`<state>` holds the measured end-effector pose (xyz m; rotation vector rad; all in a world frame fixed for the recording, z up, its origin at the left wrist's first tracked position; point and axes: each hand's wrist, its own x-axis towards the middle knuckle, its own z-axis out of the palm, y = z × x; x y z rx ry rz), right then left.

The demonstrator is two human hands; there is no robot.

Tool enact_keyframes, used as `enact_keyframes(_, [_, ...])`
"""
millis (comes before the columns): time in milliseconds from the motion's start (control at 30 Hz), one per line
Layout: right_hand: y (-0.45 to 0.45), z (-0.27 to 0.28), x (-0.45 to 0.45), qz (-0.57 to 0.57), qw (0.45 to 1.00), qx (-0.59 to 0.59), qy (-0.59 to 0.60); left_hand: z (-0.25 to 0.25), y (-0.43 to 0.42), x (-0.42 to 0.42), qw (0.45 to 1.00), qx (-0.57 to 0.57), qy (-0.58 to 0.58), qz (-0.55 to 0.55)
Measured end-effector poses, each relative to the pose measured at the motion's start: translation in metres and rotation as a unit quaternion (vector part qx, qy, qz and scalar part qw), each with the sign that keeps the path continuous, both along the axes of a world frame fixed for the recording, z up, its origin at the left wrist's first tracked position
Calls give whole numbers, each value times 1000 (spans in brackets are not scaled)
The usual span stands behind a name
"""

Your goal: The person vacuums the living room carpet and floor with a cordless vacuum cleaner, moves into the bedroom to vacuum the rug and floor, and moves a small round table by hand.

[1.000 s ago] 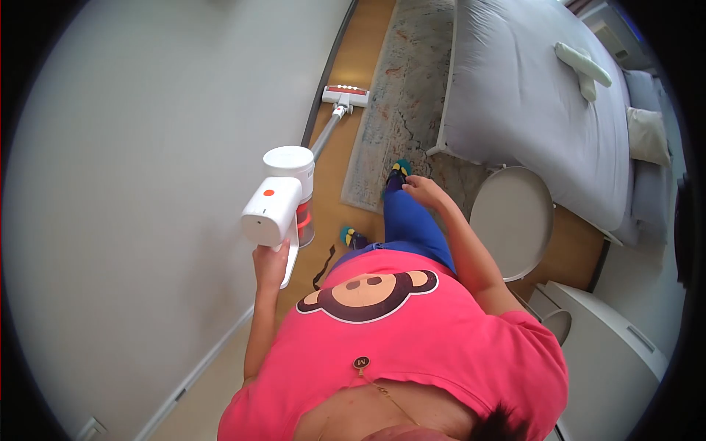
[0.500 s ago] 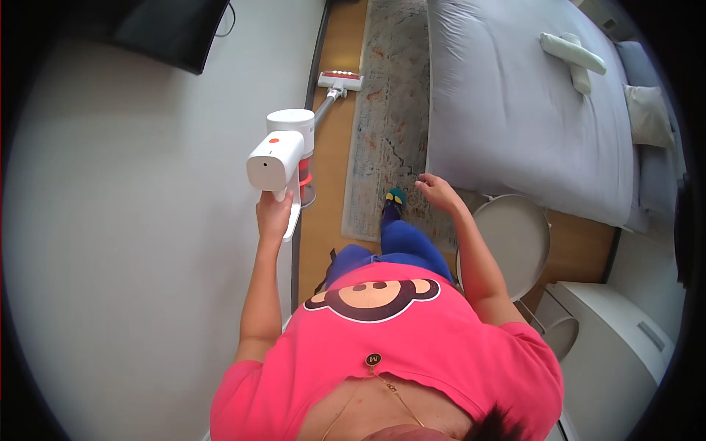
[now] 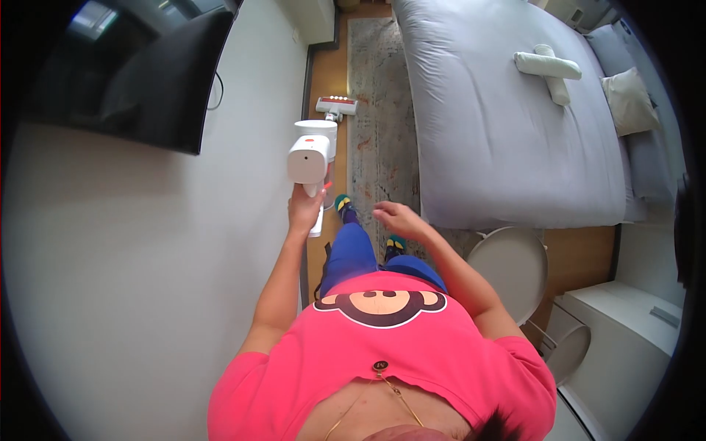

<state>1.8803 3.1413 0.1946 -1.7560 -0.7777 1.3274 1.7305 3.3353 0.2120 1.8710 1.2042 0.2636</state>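
My left hand (image 3: 303, 209) is wrapped round the handle of a white cordless stick vacuum cleaner (image 3: 309, 159). Its body with the orange button faces me, and a clear dust cup with orange parts shows beside the handle. The floor head (image 3: 337, 106) rests farther ahead on the wood strip, its right end by the rug's edge; most of the tube is hidden behind the body. My right hand (image 3: 398, 218) hovers over the rug (image 3: 379, 125), empty, with the fingers loosely bent and somewhat apart.
A bed (image 3: 485, 125) with grey bedding and rolled white towels (image 3: 548, 66) stands at right. The wall (image 3: 250, 147) runs close on the left, with a television (image 3: 147, 81) on it. Round tray tables (image 3: 507, 264) and a white cabinet (image 3: 625, 331) are near my right side.
I have stepped forward, with my left foot now ahead. The vacuum's body has shifted right and nearer its floor head in view. My right hand has swung left and lower.
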Motion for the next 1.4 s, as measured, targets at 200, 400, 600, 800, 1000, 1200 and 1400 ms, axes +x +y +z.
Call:
enact_keyframes(200, [123, 41, 14, -76, 993, 71, 54, 14, 36, 77, 972, -161, -166, -42])
enact_keyframes(400, [204, 49, 59, -166, 966, 107, 169, -7, 75, 114, 962, -88, -245, -79])
enact_keyframes(600, [195, 51, 79, -315, 897, 43, 307, 72, 157, 129, 931, -326, -81, -146])
enact_keyframes(800, [153, 95, 85, -323, 943, -67, 52, -75, 194, 197, 825, -543, 21, 156])
enact_keyframes(1000, [92, 96, 38, -270, 942, -75, -185, -145, 147, 229, 668, -738, -78, 60])
enact_keyframes(1200, [35, 127, 0, -344, 925, -80, -142, -136, 86, 219, 675, -735, 54, 28])
enact_keyframes(1400, [-12, 141, -38, -396, 915, -26, -68, -183, -14, 199, 655, -754, 45, 12])
